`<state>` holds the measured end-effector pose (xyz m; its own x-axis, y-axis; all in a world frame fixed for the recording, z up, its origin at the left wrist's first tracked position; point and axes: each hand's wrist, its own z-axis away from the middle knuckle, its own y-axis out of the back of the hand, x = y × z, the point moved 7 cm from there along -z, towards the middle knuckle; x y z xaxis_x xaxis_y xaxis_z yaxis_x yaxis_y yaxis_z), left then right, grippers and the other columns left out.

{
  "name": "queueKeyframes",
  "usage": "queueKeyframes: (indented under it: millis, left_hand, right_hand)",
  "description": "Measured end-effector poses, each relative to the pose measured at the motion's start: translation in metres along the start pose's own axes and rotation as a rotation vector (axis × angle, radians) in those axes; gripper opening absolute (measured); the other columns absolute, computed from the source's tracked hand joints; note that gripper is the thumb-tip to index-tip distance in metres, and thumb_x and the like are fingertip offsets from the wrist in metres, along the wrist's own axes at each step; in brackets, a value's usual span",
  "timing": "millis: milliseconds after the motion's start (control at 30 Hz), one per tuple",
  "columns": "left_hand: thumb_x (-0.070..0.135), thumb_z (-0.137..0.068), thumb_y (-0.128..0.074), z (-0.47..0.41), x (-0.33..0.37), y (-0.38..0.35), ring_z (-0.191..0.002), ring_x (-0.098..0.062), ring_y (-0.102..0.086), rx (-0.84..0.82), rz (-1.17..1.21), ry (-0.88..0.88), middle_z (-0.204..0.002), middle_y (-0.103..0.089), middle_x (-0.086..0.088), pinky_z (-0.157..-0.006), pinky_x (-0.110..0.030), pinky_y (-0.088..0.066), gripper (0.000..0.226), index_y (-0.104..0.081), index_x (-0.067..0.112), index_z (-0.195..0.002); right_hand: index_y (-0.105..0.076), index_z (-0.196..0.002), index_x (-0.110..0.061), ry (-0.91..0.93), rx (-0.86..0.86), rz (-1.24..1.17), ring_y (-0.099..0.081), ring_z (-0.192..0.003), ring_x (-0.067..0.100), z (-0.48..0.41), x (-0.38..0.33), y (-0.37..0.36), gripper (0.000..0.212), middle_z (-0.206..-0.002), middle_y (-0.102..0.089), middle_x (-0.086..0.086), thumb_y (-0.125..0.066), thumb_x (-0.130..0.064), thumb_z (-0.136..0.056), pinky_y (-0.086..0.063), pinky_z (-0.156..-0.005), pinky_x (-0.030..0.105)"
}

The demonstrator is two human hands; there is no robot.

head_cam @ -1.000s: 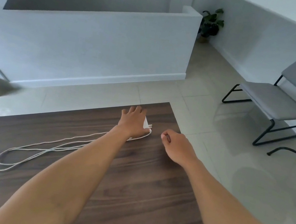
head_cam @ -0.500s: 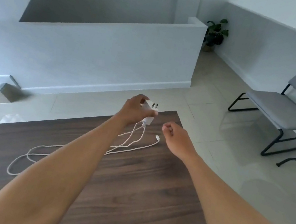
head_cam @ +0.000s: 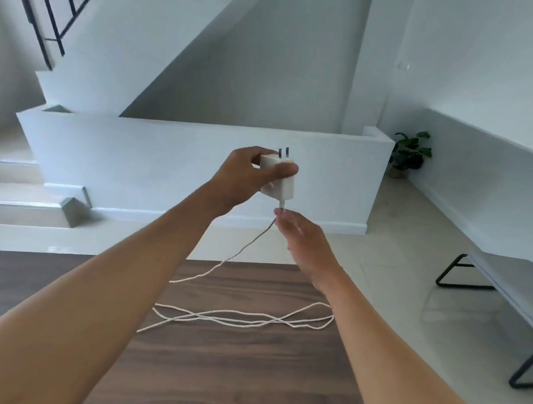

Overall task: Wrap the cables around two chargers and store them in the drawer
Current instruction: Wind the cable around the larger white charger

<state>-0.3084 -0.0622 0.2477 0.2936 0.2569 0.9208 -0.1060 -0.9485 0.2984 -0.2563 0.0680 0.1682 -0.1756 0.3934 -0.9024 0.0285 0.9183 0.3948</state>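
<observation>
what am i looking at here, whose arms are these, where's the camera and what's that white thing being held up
There is no machine here. These are a person's two bare arms, filmed by a wide-angle camera worn on their head and looking forward and down. That is why the arms come in from the bottom edge.

The left hand holds a white charger up in the air, with its prongs pointing up. The right hand has its fingertips on the white cable just below the charger and seems to be pinching it. The rest of the cable hangs down and lies in loose loops on the dark wooden table.

Behind are a grey chair on the right and a potted plant in the corner. Only one charger shows, and no drawer is in view.
</observation>
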Motion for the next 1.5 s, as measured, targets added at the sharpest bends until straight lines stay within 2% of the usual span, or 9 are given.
queueKeyframes:
  millis: [233, 367, 467, 533, 700, 900, 1133, 1400, 1500]
  left_hand:
    - [0.047, -0.076, -0.077, 0.034, 0.016, 0.023, -0.062, -0.021, -0.06, 0.049, 0.116, 0.051, -0.08, -0.055, -0.009, -0.061, -0.034, -0.058, 0.051, -0.052, 0.004, -0.089]
    - [0.036, -0.092, -0.065, 0.048, 0.023, 0.042, -0.076, -0.018, -0.058, 0.01, 0.15, 0.083, -0.088, -0.054, -0.008, -0.062, -0.03, -0.056, 0.035, -0.054, 0.003, -0.092]
    - [0.039, -0.086, -0.067, 0.052, 0.029, 0.061, -0.086, -0.018, -0.058, -0.026, 0.225, 0.133, -0.108, -0.052, -0.01, -0.062, -0.026, -0.054, 0.056, -0.049, -0.002, -0.119]
    - [0.03, -0.092, -0.064, 0.061, 0.041, 0.069, -0.09, -0.02, -0.058, -0.039, 0.282, 0.126, -0.112, -0.054, -0.009, -0.065, -0.028, -0.054, 0.049, -0.049, 0.001, -0.128]
    - [0.02, -0.097, -0.057, 0.1, 0.065, 0.077, -0.078, -0.016, -0.06, -0.172, 0.18, 0.026, -0.1, -0.06, -0.008, -0.065, -0.029, -0.052, 0.031, -0.054, 0.001, -0.121]
    - [0.018, -0.097, -0.056, 0.139, 0.066, 0.099, -0.068, -0.012, -0.059, -0.343, -0.092, 0.02, -0.082, -0.066, -0.001, -0.061, -0.022, -0.05, 0.019, -0.06, 0.007, -0.112]
    - [0.028, -0.095, -0.062, 0.151, 0.038, 0.113, -0.078, -0.019, -0.061, -0.422, -0.362, 0.072, -0.101, -0.068, -0.017, -0.069, -0.029, -0.05, 0.02, -0.062, 0.016, -0.111]
    - [0.031, -0.093, -0.064, 0.149, 0.036, 0.107, -0.091, -0.035, -0.062, -0.395, -0.437, -0.004, -0.102, -0.068, -0.009, -0.072, -0.033, -0.048, 0.018, -0.061, 0.022, -0.108]
    - [0.029, -0.091, -0.066, 0.146, 0.041, 0.098, -0.097, -0.027, -0.063, -0.375, -0.447, -0.053, -0.104, -0.069, -0.001, -0.075, -0.033, -0.052, 0.018, -0.061, 0.024, -0.108]
  right_hand:
    - [-0.066, -0.09, -0.012, -0.081, -0.203, -0.448, -0.066, -0.106, 0.015, 0.027, -0.031, -0.039, 0.031, -0.102, -0.074, 0.002, -0.04, -0.024, -0.101, -0.045, -0.093, 0.041]
    - [-0.052, -0.085, -0.008, -0.119, -0.226, -0.62, -0.06, -0.062, 0.026, 0.047, -0.041, -0.055, 0.026, -0.065, -0.062, 0.007, -0.038, -0.023, -0.102, -0.05, -0.079, 0.045]
    - [-0.059, -0.088, -0.009, -0.069, -0.182, -0.451, -0.053, -0.053, 0.018, 0.051, -0.039, -0.058, 0.027, -0.063, -0.051, 0.003, -0.041, -0.025, -0.102, -0.054, -0.073, 0.043]
    - [-0.063, -0.088, -0.011, -0.018, -0.178, -0.271, -0.055, -0.055, 0.018, 0.051, -0.04, -0.057, 0.03, -0.064, -0.052, 0.001, -0.041, -0.026, -0.102, -0.055, -0.071, 0.039]
    - [-0.061, -0.079, -0.02, 0.078, -0.16, 0.053, -0.051, -0.053, 0.011, 0.046, -0.054, -0.051, 0.029, -0.066, -0.051, -0.003, -0.043, -0.026, -0.101, -0.048, -0.061, 0.025]
    - [-0.062, -0.083, -0.028, 0.251, -0.176, 0.395, -0.052, -0.059, 0.008, 0.042, -0.096, -0.035, 0.021, -0.07, -0.059, -0.011, -0.048, -0.027, -0.098, -0.043, -0.06, 0.025]
    - [-0.068, -0.088, -0.02, 0.312, -0.233, 0.628, -0.055, -0.071, 0.017, 0.044, -0.158, -0.021, 0.025, -0.079, -0.062, -0.003, -0.056, -0.041, -0.093, -0.047, -0.069, 0.035]
    - [-0.069, -0.085, -0.019, 0.309, -0.146, 0.712, -0.061, -0.078, 0.02, 0.052, -0.184, -0.016, 0.024, -0.082, -0.064, -0.004, -0.058, -0.04, -0.091, -0.047, -0.07, 0.034]
    - [-0.069, -0.085, -0.018, 0.3, -0.107, 0.738, -0.061, -0.08, 0.021, 0.055, -0.188, -0.009, 0.026, -0.084, -0.065, -0.002, -0.058, -0.04, -0.091, -0.047, -0.07, 0.032]
